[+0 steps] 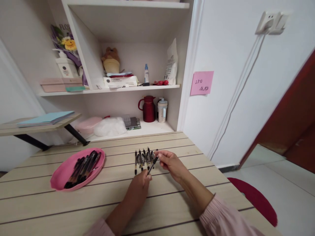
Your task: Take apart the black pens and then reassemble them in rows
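Right of the tray (62, 172), the left hand (142, 183) and right hand (172, 165) are grasping a pen (153, 165) in their fingers. More pens (84, 168) are lying inside the tray.

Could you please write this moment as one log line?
left hand: holding pen; right hand: at its far end; other pens: row on table; pink dish: more pens inside

Table (172, 201): wood-look top, matt, pale, dark grooves. Tray (58, 181): smooth moulded plastic, soft sheen. Pens in it (85, 167): dark plastic, some glossy highlights. Held pen (153, 162): smooth plastic, slight shine. Sleeve (225, 214): matt cloth, gathered cuff. Jug (149, 110): glossy; metal or plastic, can't tell. Sticky note (202, 83): matt paper. Shelf (161, 127): smooth, white finish. Floor tiles (263, 182): smooth, faint shine.
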Available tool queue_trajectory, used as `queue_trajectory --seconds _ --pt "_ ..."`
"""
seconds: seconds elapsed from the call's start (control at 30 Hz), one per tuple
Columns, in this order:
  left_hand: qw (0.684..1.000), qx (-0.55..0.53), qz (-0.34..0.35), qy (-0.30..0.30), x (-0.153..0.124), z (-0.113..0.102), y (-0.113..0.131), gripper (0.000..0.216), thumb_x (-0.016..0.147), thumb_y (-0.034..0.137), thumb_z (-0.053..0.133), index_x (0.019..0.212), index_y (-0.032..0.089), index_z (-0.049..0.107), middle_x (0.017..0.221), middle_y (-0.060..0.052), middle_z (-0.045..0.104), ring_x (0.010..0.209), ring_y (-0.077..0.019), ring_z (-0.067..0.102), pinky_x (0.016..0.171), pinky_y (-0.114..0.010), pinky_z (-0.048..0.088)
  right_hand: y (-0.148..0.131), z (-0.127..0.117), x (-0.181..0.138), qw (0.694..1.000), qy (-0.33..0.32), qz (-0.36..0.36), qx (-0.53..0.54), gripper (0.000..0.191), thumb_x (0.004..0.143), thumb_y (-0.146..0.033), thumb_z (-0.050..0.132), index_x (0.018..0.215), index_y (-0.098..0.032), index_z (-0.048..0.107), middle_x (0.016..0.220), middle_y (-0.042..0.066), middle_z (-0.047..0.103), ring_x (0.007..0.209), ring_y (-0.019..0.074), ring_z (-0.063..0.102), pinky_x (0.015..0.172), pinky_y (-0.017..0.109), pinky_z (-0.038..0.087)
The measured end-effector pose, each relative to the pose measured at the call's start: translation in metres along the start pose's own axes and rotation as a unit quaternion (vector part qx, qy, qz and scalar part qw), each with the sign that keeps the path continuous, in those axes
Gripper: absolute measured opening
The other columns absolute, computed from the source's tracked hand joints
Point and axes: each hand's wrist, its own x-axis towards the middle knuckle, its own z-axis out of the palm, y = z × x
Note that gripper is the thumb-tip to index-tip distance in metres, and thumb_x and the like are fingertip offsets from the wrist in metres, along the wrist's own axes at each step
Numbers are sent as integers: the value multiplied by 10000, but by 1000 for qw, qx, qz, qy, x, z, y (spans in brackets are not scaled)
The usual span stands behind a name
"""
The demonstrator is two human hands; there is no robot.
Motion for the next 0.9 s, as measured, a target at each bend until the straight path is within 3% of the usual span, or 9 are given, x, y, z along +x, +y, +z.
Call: queue_trajectory --seconds 0.2,0.4,0.57,0.73,0.83,0.9 --pt "1000 11 -9 -10 0 1 0 248 860 311 260 684 212 403 620 13 484 607 -151 475 575 -244 304 9 0 5 998 53 -9 -29 330 530 -401 737 529 -165 507 377 -73 411 362 39 293 378 192 163" --pt "1000 12 -11 -7 1 0 0 240 865 302 259 700 212 408 631 13 494 622 -153 485 590 -244 311 5 -1 2 1000 6 13 15 299 598 -395 696 756 -153 620 502 -43 511 403 41 356 384 180 186" --pt "1000 17 -14 -16 1 0 0 244 863 310 261 696 213 409 636 7 506 632 -157 499 593 -245 318 5 -2 3 999 47 4 -8 302 557 -393 725 581 -158 536 400 -70 427 364 37 306 372 186 170" --pt "1000 18 -21 -13 2 -1 1 235 855 299 266 692 213 412 644 4 519 638 -158 501 594 -244 319 3 -2 2 999 11 16 35 289 583 -365 713 752 -156 607 506 -51 502 396 37 353 379 174 186" --pt "1000 17 -21 -15 2 -1 1 244 855 310 263 682 215 405 636 6 516 631 -156 497 589 -243 319 5 -3 3 999 32 17 22 268 553 -341 737 657 -156 575 444 -71 445 374 32 322 371 173 172" --pt "999 17 -23 -15 2 -1 1 243 854 313 265 679 215 402 627 9 505 625 -156 493 585 -243 318 6 -4 3 999 29 18 26 277 567 -370 725 671 -162 576 487 -55 490 382 38 347 366 177 167"
